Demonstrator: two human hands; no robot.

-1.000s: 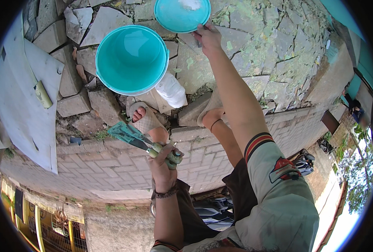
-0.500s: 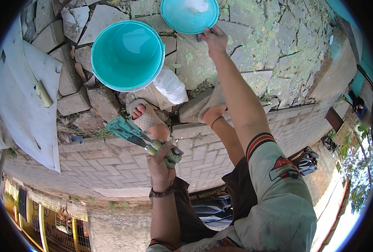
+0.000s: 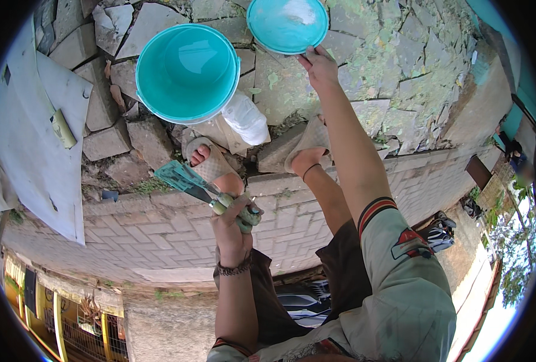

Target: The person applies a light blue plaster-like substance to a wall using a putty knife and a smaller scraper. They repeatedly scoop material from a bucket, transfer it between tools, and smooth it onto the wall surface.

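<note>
My left hand [image 3: 233, 234] is closed around the handles of several putty knives [image 3: 182, 180], their blades smeared with teal paint and pointing up and to the left. With fingers on its near edge, my right hand [image 3: 321, 71] grips a round teal lid [image 3: 277, 37] that carries a whitish patch of material. Left of the lid stands a teal bucket [image 3: 154, 75], its open top showing a glossy teal inside. A white plastic-wrapped bundle [image 3: 247, 122] lies against the bucket's near right side.
Broken stone slabs [image 3: 292, 90] surround the bucket, with loose blocks [image 3: 108, 139] along the raised edge. A white sheet [image 3: 51, 157] lies at left, a pale roller-like cylinder [image 3: 63, 128] on it. Brick paving [image 3: 159, 232] runs below my sandalled feet. Parked motorbikes [image 3: 440, 232] stand at right.
The lid in my right hand has shifted right and slightly nearer, away from the bucket. My left hand keeps the putty knives, turned a little.
</note>
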